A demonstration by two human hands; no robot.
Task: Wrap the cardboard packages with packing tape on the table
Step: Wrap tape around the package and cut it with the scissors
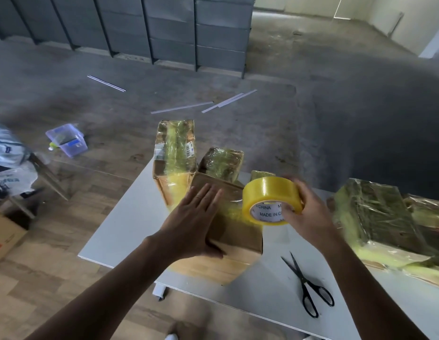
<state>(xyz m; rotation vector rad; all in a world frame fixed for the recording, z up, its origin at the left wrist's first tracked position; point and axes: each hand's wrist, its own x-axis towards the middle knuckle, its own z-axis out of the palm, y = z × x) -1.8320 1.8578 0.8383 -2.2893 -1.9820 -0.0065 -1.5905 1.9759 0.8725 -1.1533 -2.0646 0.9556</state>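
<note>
At the far left a heap of clothing and bags [11, 165] lies blurred on the floor, with an open cardboard carton [2, 239] in front of it. Beyond them a clear purple plastic tub [67, 139] sits on the wood-look floor [42, 278], which gives way farther back to a grey concrete floor [336, 106]. Thin white strips [181, 107] lie scattered on the concrete. Grey shelving units [164, 33] line the back wall.

The white table [120, 229] runs from centre to right, and 1 caster [159, 293] shows under its near edge. At its far left corner a tall taped package [174, 148] stands upright, and a small taped package [221, 163] stands just beside it.

In front of these is the brown cardboard box [235, 231], tilted on an edge. The left hand [191, 222] lies flat on its upper face, fingers straight and together, pressing down. Just to the right, the right hand [309, 212] has its fingers curled round the roll of yellow packing tape [270, 200], held just above the box, near its right edge. A blurred yellowish stretch of tape lies between roll and box.

Black scissors [309, 288] lie closed on the table in front of the right forearm. At the right end rest large taped packages [375, 217], glossy with film.
</note>
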